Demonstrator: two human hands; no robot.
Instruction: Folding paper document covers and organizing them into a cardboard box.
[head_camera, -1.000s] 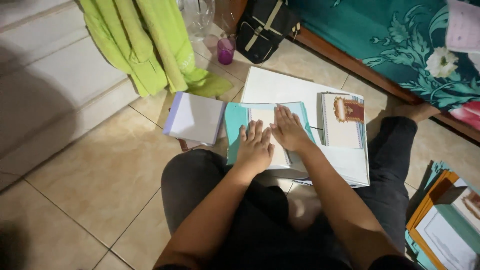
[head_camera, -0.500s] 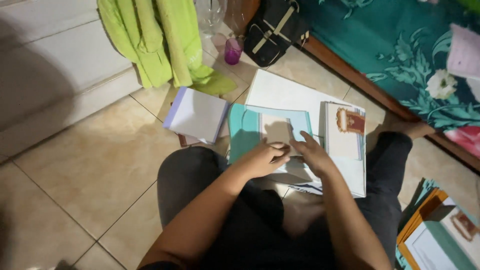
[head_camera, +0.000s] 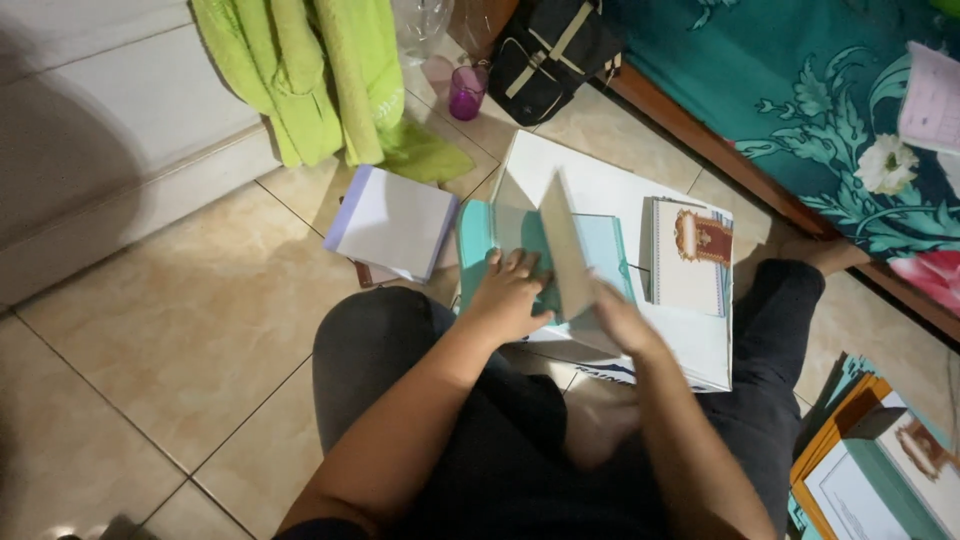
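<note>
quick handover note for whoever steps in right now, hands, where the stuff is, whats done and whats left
Left hand: palm down, pressing flat on the teal booklet, which lies on a big white sheet on the tiled floor.
Right hand: holds the lower edge of a grey-brown card page, lifted up on edge over the booklet.
Nearby: white spiral notebook to the right on the same sheet, pale stack of paper to the left, more folders beside the right knee.
Done: booklet pinned down, page raised.
Left: the page is not yet laid flat on either side.
</note>
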